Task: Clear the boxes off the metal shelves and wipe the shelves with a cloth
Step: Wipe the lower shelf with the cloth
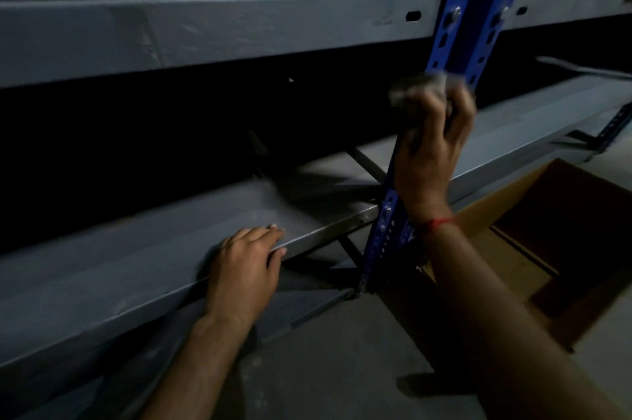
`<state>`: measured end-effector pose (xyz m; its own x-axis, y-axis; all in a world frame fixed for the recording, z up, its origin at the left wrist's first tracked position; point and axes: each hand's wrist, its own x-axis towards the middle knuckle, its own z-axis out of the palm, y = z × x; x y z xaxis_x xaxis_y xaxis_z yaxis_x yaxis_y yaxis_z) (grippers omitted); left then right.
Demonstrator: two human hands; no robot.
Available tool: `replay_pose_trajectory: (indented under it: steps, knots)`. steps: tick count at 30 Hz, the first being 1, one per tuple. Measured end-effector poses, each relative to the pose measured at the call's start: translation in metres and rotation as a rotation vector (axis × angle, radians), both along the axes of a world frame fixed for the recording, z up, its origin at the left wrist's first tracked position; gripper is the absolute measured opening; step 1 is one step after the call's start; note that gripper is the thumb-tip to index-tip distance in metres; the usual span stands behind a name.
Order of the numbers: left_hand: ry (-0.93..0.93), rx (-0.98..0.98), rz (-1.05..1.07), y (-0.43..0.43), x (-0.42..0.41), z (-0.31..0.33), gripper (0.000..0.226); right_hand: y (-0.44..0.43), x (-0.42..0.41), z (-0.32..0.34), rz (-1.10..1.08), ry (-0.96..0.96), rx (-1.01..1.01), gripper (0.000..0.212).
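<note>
Right hand, grip clamped on a crumpled grey cloth, is raised by a blue perforated steel upright. Left hand, grip apart, rests flat on the grey metal shelf edge. The cloth seems soft, light, best bunched in the palm.

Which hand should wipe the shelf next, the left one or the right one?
Right. The right hand grips the cloth, up beside the blue post. The left hand holds nothing; it rests on the front edge of the lower shelf.
</note>
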<state>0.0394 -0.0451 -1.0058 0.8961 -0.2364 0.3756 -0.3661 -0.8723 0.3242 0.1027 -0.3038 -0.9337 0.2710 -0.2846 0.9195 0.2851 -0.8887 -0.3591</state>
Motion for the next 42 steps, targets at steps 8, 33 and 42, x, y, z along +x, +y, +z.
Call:
replay_pose_trajectory:
  steps: [8, 33, 42]
  knots:
    - [0.030, -0.089, -0.012, -0.002, 0.002, 0.000, 0.028, 0.038, -0.048, -0.158, 0.127, 0.408, 0.286, 0.038]
    - [0.065, -0.179, -0.065, 0.047, -0.011, -0.006, 0.027, 0.065, -0.062, -0.142, 0.018, 0.527, 0.078, 0.033]
    - [0.151, -0.238, -0.039, 0.049, -0.014, 0.000, 0.033, 0.111, -0.077, -0.148, 0.260, 0.418, -0.545, 0.044]
